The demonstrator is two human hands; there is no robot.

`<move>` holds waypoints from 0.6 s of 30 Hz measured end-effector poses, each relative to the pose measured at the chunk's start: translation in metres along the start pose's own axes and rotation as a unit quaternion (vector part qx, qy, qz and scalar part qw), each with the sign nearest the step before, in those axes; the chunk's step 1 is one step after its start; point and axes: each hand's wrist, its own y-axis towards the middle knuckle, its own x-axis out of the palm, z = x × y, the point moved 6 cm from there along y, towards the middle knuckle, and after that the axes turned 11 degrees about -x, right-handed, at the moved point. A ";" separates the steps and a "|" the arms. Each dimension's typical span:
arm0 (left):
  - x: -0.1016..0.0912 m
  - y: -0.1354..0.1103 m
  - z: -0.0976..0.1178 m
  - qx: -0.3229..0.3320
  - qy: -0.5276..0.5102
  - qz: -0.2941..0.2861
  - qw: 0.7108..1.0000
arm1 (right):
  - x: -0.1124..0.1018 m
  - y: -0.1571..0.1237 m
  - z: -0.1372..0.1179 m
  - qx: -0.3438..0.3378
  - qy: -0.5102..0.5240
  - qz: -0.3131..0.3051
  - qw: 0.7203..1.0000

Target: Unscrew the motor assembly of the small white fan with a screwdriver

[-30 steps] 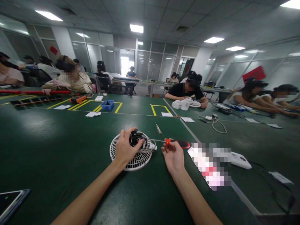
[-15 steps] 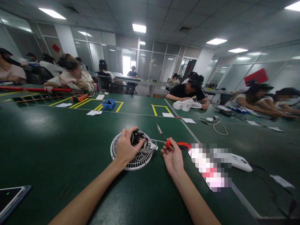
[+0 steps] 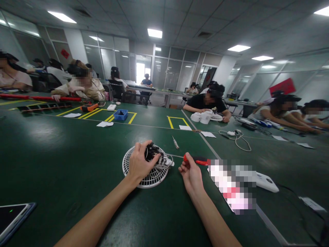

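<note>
A round white fan grille [image 3: 151, 181] lies flat on the green table, with a dark fan motor [image 3: 152, 151] and pale wires on top of it. My left hand [image 3: 138, 164] is wrapped round the motor from the left, thumb on its near side. To the right, my right hand [image 3: 192, 173] grips the front of a screwdriver [image 3: 202, 160] with a red and black handle. The screwdriver lies almost level, its thin shaft reaching left to the motor; the tip's exact seat is hidden. Beyond the hands lies a small clear-handled screwdriver [image 3: 175, 142].
A lit, blurred-out phone [image 3: 223, 188] and a white power strip [image 3: 267, 181] lie right of my right hand. Farther off are a blue bin [image 3: 120, 116], paper slips [image 3: 105, 124] and a coiled cable [image 3: 243, 144]. Another device [image 3: 14, 219] sits at lower left. Several people work around the table.
The camera view has shifted slightly. My right hand has turned a little on the screwdriver, whose handle now looks rotated. My left hand keeps its hold on the motor.
</note>
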 end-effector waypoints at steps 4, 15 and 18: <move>0.000 0.000 0.000 -0.002 0.001 -0.001 1.000 | -0.002 0.002 0.000 0.015 -0.023 0.012 1.000; 0.000 0.000 -0.001 0.002 -0.003 -0.003 1.000 | 0.005 0.000 -0.009 0.008 0.067 -0.030 0.997; 0.000 0.000 -0.001 0.002 -0.005 -0.002 1.000 | 0.002 0.002 -0.006 0.001 0.049 -0.006 0.999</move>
